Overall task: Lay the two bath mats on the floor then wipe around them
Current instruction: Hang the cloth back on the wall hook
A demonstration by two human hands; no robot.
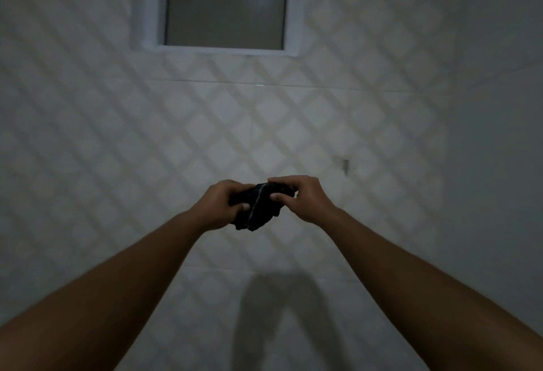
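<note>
Gripping a bunched dark cloth (pixel 258 207) in left hand (pixel 221 207) and right hand (pixel 307 200). Probably readying to wipe; next, getting down to floor level, seeing no mats here.

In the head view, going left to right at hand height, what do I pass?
First the left hand, then the dark cloth that both hands grip, then the right hand, then the small wall fitting.
</note>
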